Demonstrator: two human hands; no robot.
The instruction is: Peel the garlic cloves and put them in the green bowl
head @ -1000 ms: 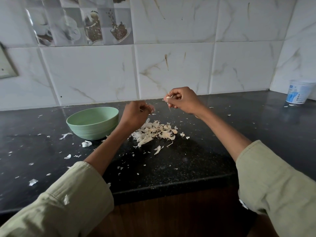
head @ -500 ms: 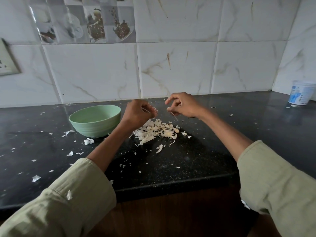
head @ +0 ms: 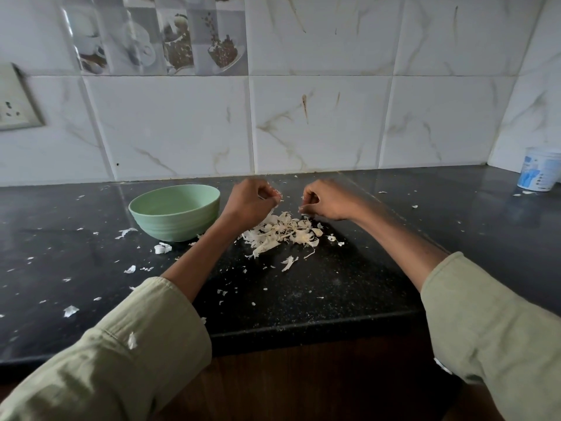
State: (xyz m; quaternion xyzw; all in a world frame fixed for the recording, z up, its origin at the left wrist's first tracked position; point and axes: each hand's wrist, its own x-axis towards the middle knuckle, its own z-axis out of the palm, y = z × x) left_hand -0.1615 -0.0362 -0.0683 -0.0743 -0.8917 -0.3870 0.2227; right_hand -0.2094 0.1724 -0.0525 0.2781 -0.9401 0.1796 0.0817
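Left hand (head: 247,202) curled, grip pinching something small and pale — likely clove, mostly hidden. Right hand (head: 329,200) grip pinching thin scrap over peel pile (head: 282,230). Green bowl (head: 174,215) just left on bench (head: 334,284). Best: drop scrap, strip remaining skin, then bowl.

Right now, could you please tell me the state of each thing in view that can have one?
green bowl: upright on the counter, contents not visible.
left hand: fingers curled, pinching a pale scrap, over the peel pile.
right hand: fingers curled, anything held too small to tell.
peel pile: loose heap between the hands.
white tub: upright at the far right.
wall socket: nothing plugged in.
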